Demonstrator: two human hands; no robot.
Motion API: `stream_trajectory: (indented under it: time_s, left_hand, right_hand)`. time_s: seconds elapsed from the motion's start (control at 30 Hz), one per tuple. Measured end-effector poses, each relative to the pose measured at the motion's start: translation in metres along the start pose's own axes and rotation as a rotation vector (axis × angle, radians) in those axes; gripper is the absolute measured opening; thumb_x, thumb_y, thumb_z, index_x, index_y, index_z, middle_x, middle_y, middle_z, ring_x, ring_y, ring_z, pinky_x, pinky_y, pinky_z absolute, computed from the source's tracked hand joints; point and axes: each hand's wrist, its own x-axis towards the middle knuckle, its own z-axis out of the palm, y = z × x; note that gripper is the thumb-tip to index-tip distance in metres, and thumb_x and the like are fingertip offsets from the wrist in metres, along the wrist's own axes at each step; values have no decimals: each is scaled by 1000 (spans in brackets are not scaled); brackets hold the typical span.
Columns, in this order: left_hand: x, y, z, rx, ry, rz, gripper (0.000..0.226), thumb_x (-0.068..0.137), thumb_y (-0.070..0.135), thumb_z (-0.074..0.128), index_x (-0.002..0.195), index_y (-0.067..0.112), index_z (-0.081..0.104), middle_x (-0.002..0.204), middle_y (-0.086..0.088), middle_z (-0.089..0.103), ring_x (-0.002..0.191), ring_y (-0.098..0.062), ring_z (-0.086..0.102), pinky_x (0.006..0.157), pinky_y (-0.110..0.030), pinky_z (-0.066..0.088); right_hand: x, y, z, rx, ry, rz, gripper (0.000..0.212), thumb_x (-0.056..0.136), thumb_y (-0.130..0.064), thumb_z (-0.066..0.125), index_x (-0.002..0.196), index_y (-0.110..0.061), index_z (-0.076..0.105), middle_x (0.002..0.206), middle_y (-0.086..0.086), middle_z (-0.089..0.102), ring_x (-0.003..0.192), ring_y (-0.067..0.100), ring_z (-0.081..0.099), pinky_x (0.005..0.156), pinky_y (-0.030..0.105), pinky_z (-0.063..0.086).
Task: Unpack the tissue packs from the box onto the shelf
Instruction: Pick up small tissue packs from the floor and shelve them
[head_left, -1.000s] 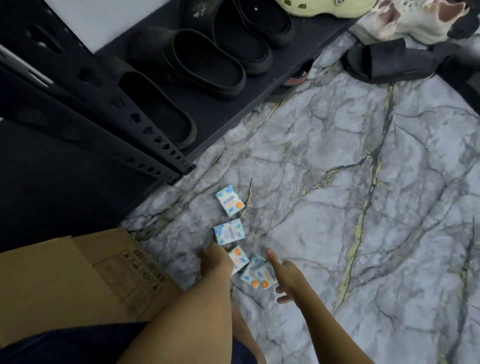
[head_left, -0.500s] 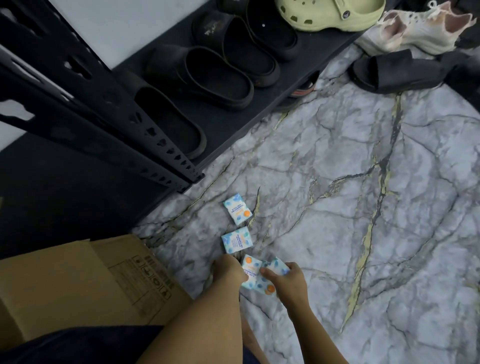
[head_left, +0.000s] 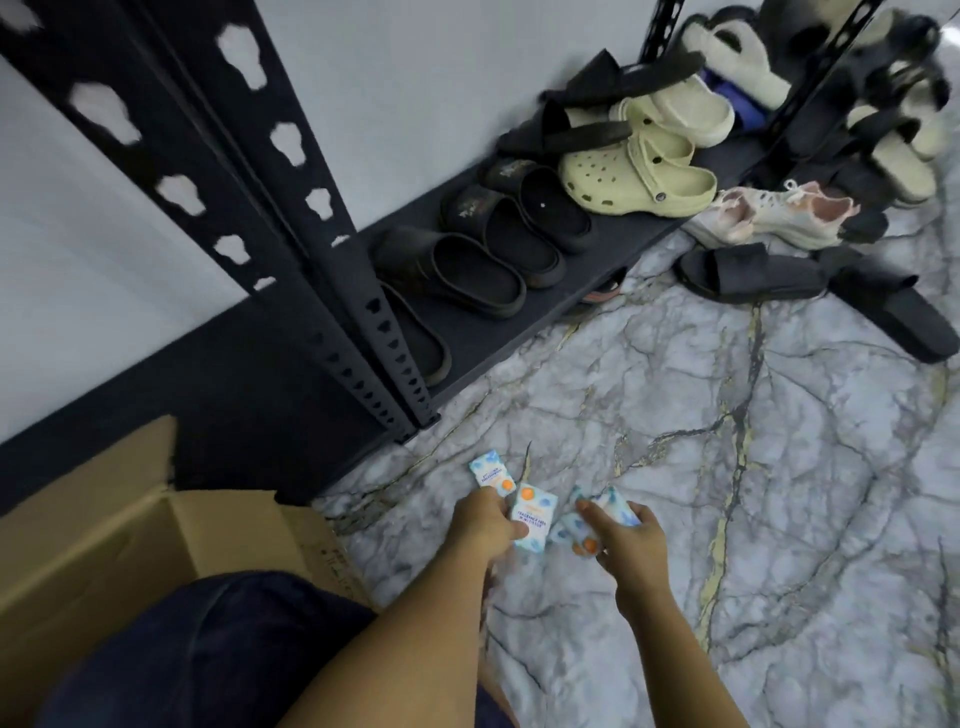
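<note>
On the marble floor (head_left: 727, 493), head view: the left hand (head_left: 485, 522) now grips one tissue pack (head_left: 531, 517), lifted since a moment ago, and the right hand (head_left: 626, 535) clutches several (head_left: 597, 522). One pack (head_left: 491, 470) remains down beside the box (head_left: 156, 540); shelving likely follows.

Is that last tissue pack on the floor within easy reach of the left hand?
Probably yes. The tissue pack on the floor lies just beyond the left hand, nothing between, though that hand already holds a pack.

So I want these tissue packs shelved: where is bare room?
Bare shelf board shows along the front edge before the black slides and beige clog. The back right is heaped with shoes. The marble floor is open.
</note>
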Motion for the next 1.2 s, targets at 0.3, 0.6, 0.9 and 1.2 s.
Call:
stream_trajectory:
  time_s: [0.3,0.6,0.9,1.2]
  left_hand:
    - [-108,63,-104,-164,149,277,22,86,11,71,100,9,54,91,-11,68,55,-18,68,58,-34,57]
    - [-284,22,-234,-313,346,530,25,88,14,70,108,10,56,97,-15,72,82,-28,74,74,-35,60]
    - [-448,-68,-305,-487,665,661,24,90,21,69,111,19,57,96,-5,73,77,-17,75,78,-37,61]
    - [-588,-178,-373,-661,1037,710,23,88,22,71,107,18,58,89,-15,71,71,-25,73,65,-31,59]
  right_hand:
    - [-95,-122,12,167,-246,-187,24,81,-14,78,99,-1,71,91,18,76,77,26,71,61,30,56]
    - [-248,-213,54,179,-627,-418,23,81,-15,75,99,0,72,93,15,77,78,21,74,64,29,60]
    - [-428,-236,125,29,-1012,-637,18,80,-12,73,96,-3,74,95,15,77,81,23,74,72,31,59]
    - [-597,-228,215,-47,-1337,-779,27,76,-13,77,102,-7,73,95,10,78,81,20,75,65,26,59]
